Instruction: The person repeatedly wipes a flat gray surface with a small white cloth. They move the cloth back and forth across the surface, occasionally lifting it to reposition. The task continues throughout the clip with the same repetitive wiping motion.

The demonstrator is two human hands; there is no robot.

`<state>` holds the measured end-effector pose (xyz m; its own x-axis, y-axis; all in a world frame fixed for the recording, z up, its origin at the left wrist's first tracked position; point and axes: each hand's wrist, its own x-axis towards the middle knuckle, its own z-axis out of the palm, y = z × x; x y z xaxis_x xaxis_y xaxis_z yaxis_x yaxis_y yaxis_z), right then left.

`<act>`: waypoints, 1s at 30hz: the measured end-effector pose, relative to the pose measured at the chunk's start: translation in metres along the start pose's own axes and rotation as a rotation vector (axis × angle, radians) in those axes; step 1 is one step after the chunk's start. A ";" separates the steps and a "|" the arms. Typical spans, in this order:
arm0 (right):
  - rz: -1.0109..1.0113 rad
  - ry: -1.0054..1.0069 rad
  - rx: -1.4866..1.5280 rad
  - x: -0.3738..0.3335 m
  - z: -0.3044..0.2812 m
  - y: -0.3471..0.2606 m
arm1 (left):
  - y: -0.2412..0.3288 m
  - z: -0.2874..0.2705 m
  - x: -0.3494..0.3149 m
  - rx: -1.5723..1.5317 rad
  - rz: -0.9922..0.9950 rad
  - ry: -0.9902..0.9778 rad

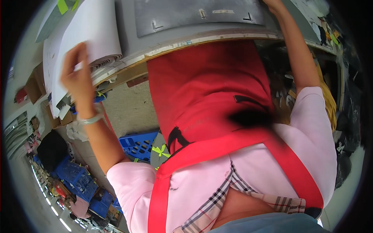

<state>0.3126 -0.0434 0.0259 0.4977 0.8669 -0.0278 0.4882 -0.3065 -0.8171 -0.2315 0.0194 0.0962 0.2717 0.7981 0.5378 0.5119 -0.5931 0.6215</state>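
My left hand is raised over a thick stack of white sheets, whose near edges curl over the table edge. Its fingers are bent, somewhat blurred and apart from the thumb, and nothing shows between them. At the far right, my right hand reaches past a dark grey metal plate, close to its right corner. The top border cuts off the fingers of that hand, so whatever it touches is hidden. The plate lies flat on the grey table and bears small black corner marks and pale tape pieces.
The worn table edge runs across in front of my red apron. Below on the left are a blue plastic basket and stacked blue crates. Yellow-green strips hang at the upper left. Dark bags stand at the right.
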 end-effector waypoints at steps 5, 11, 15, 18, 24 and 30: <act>-0.073 -0.044 -0.046 0.006 0.005 -0.010 | 0.031 0.101 -0.014 0.096 0.203 -0.421; -0.193 -0.124 -0.005 0.020 0.012 0.010 | 0.024 0.110 -0.022 0.230 0.127 -0.580; -0.188 -0.179 0.021 0.006 0.018 -0.006 | 0.018 0.102 -0.030 0.187 0.106 -0.591; -0.160 -0.183 0.009 0.004 0.021 -0.011 | 0.015 0.102 -0.035 0.175 0.110 -0.546; -0.183 -0.191 0.039 0.004 0.022 -0.006 | 0.016 0.103 -0.036 0.186 0.156 -0.500; -0.186 -0.169 0.053 -0.003 0.024 -0.004 | 0.012 0.101 -0.037 0.181 0.187 -0.484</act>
<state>0.2919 -0.0351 0.0150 0.2734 0.9613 0.0338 0.5199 -0.1182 -0.8460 -0.1530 -0.0062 0.0259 0.6939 0.6636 0.2795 0.5389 -0.7361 0.4097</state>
